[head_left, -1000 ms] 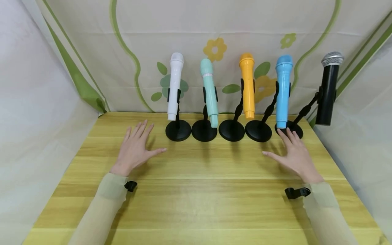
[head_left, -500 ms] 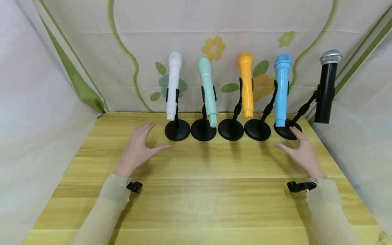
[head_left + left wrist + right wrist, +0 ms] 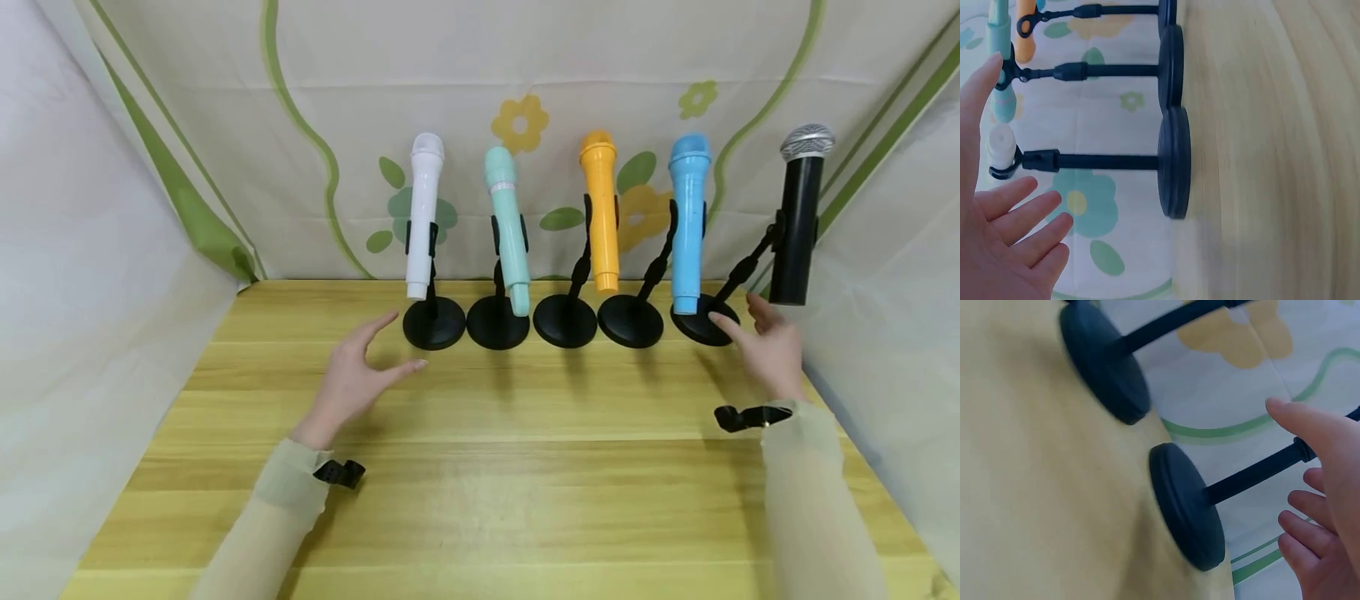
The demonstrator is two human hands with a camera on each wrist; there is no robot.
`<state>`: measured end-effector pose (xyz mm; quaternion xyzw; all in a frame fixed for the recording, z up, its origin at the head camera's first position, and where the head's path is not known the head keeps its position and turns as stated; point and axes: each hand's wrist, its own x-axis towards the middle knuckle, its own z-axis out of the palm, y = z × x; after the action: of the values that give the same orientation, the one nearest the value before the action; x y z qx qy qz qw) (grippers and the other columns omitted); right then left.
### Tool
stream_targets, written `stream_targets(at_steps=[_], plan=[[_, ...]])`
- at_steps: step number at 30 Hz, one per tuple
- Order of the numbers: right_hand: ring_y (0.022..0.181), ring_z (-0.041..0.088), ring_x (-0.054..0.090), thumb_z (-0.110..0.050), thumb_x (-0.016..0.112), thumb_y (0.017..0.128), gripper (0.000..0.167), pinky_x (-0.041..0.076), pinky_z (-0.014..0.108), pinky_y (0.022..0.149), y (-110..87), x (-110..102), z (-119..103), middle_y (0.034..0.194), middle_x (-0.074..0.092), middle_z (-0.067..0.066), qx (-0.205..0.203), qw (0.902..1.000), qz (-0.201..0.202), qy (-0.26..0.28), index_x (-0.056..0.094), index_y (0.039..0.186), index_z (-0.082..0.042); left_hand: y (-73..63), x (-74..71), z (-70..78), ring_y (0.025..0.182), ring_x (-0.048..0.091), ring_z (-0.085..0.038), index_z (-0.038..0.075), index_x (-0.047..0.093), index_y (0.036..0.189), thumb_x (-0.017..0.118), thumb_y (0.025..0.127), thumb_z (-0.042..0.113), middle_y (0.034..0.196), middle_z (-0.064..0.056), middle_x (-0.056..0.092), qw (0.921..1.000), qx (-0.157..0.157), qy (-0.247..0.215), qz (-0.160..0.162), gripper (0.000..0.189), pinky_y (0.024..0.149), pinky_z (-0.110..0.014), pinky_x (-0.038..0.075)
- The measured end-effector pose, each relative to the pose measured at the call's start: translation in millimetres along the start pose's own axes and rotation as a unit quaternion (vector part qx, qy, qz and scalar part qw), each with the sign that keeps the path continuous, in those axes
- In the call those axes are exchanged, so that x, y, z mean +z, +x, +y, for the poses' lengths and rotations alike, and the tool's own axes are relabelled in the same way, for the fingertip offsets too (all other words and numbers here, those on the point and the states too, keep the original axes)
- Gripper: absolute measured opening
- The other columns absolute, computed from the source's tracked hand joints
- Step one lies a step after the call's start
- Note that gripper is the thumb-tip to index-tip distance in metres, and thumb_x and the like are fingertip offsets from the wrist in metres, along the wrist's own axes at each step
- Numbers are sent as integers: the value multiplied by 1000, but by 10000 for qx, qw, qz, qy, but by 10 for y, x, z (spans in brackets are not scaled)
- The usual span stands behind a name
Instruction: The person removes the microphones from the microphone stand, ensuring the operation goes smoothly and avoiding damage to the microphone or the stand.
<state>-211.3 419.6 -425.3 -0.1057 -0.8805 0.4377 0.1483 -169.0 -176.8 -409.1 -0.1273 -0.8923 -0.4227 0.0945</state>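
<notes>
A row of microphones stands on black desk stands at the back of the table. From the left they are a white microphone (image 3: pixel 425 212), a mint one (image 3: pixel 510 242), an orange one (image 3: pixel 601 212), a light blue one (image 3: pixel 687 225) and a black one (image 3: pixel 797 229) with a silver mesh head. My left hand (image 3: pixel 348 383) is held in front and left of the white microphone's stand (image 3: pixel 1110 162), thumb and fingers spread apart, holding nothing. By the black microphone's stand (image 3: pixel 1188 506), my right hand (image 3: pixel 774 350) has its thumb apart from its fingers, close beneath the microphone's lower end.
The round stand bases (image 3: pixel 564 321) sit side by side along the back edge of the wooden table (image 3: pixel 480 500). White cloth with green stripes and flowers (image 3: pixel 521 123) hangs behind and at both sides. Each wrist wears a black camera mount (image 3: pixel 752 417).
My right hand has moved right and forward, from in front of the last stand base toward the black microphone. The left hand has shifted slightly right and turned. The microphones stay in place.
</notes>
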Motion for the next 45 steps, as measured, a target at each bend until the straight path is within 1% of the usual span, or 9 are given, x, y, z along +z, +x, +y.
stream_targets(at_steps=[5, 8, 19, 26, 30, 32, 37, 41, 45], plan=[[146, 24, 34, -29, 72, 97, 81, 27, 34, 119, 218, -13, -69, 162, 32, 12, -23, 9962, 409, 762, 24, 162, -21, -44, 68, 76, 140, 44, -31, 15, 52, 150, 87, 81, 44, 151, -8, 50, 9988, 49, -471, -82, 82, 113, -55, 36], [143, 20, 40, -24, 71, 97, 75, 31, 28, 116, 339, -26, -154, 159, 36, 13, 39, 9931, 557, 1029, 30, 159, -18, -57, 126, 113, 138, 46, -27, 15, 54, 148, 89, 82, 36, 150, -6, 52, 9956, 141, -906, -185, 78, 113, -51, 37], [139, 10, 43, -41, 61, 101, 69, 36, 23, 112, 505, -70, -276, 156, 40, 6, 897, 9898, 562, 952, 34, 158, -12, -68, 313, 195, 132, 52, -15, 19, 56, 145, 91, 80, 30, 144, 3, 57, 9851, 57, -1647, -500, 75, 111, -40, 41], [113, 5, 57, -27, 73, 95, 42, 45, 15, 98, 534, -73, -249, 116, 56, -12, 1161, 9530, 773, 2690, 54, 132, -21, -69, 363, 230, 132, 52, -18, 18, 56, 145, 90, 80, 28, 144, -2, 57, 9822, 147, -1800, -511, 74, 111, -42, 41], [105, 3, 58, -24, 74, 95, 41, 47, 12, 92, 535, -81, -228, 113, 56, -11, 1220, 9424, 841, 3000, 55, 132, -19, -70, 396, 252, 131, 53, -16, 18, 57, 145, 90, 81, 29, 143, 1, 58, 9817, 157, -1817, -542, 73, 111, -41, 41], [110, 4, 57, -22, 73, 96, 48, 47, 14, 95, 526, -85, -232, 119, 55, -8, 1194, 9447, 886, 2924, 53, 140, -16, -67, 412, 264, 130, 53, -15, 18, 57, 145, 90, 81, 31, 142, 5, 58, 9816, 155, -1822, -552, 73, 111, -40, 41], [120, 7, 55, -32, 68, 99, 45, 45, 22, 104, 470, -135, -285, 132, 55, -3, 875, 9845, 1016, 1130, 54, 139, -15, -71, 434, 298, 129, 54, -13, 19, 58, 143, 89, 81, 32, 141, 8, 58, 9802, 162, -1894, -556, 71, 111, -38, 41], [110, 3, 56, -41, 66, 98, 39, 45, 20, 99, 398, -198, -335, 121, 58, -5, 585, 9926, 1058, 98, 57, 127, -16, -79, 430, 319, 130, 53, -15, 20, 59, 143, 89, 82, 29, 142, 2, 59, 9789, 201, -1969, -515, 69, 111, -41, 41], [84, 5, 52, -45, 64, 98, 43, 42, 20, 76, 305, -243, -397, 102, 58, -3, 152, 9925, 957, -740, 57, 118, -7, -75, 429, 329, 130, 53, -15, 22, 59, 142, 89, 82, 26, 142, -3, 59, 9777, 290, -2027, -468, 67, 111, -42, 41]])
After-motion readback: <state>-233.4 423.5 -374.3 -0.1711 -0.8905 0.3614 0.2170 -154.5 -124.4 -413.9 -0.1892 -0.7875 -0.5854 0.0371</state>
